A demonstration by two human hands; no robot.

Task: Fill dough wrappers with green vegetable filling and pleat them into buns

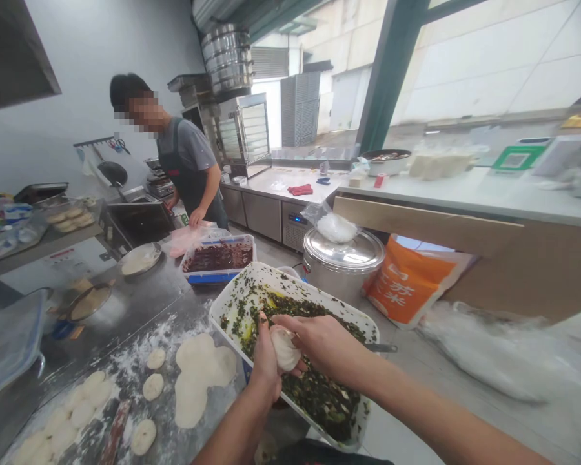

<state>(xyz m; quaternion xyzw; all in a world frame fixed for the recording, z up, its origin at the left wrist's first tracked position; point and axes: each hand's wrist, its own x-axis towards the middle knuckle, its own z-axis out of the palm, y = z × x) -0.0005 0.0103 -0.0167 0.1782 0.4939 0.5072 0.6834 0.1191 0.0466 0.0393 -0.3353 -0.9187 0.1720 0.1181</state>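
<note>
Dough bun [285, 349] cupped in left hand [265, 365]; right hand [322, 342] fingertips pinch top together, gathering folds tight, directly above tray [252, 279] of chopped greens.

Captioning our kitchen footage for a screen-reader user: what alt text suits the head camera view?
A left hand and right hand hold a dough bun above a white tray of chopped dark greens. Dough rounds lie on a floured steel counter alongside. Farther back stands a person in an apron.
</note>
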